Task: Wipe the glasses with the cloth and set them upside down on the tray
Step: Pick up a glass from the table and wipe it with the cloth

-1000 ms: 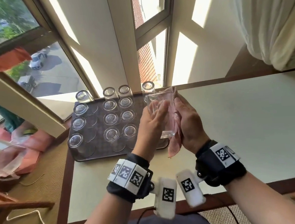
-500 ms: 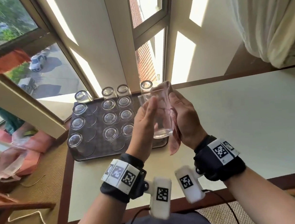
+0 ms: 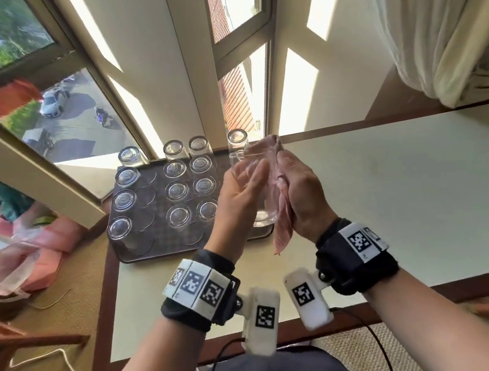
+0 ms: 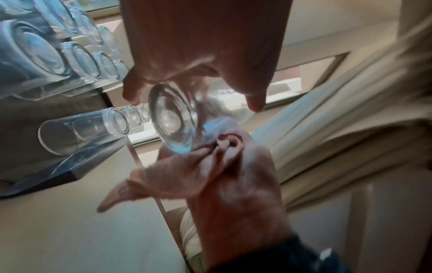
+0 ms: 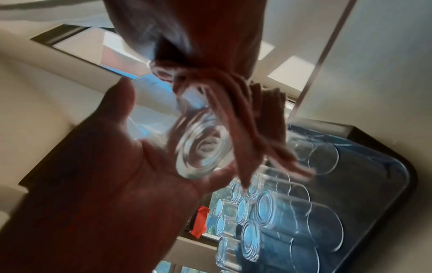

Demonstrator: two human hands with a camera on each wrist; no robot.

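A clear glass (image 3: 266,215) is held upright in the air over the right end of the dark tray (image 3: 166,250). My left hand (image 3: 254,178) wraps round its left side. My right hand (image 3: 292,175) grips a pink cloth (image 3: 283,226) and presses it against the glass's right side, with a tail hanging below. The left wrist view shows the glass's thick base (image 4: 173,125), the cloth (image 4: 163,175) and the right hand (image 4: 233,194). In the right wrist view the cloth (image 5: 233,110) drapes over the glass (image 5: 203,147). Several glasses (image 3: 178,215) stand upside down on the tray.
The tray lies at the left end of a pale table (image 3: 384,189) with a brown edge, close to the window. A curtain (image 3: 445,37) hangs at the far right. Pink bags (image 3: 32,254) lie on the floor to the left.
Both hands stay on the glass over the tray's right end. The cloth has slid a little along the glass's side, and the wrists sit slightly lower.
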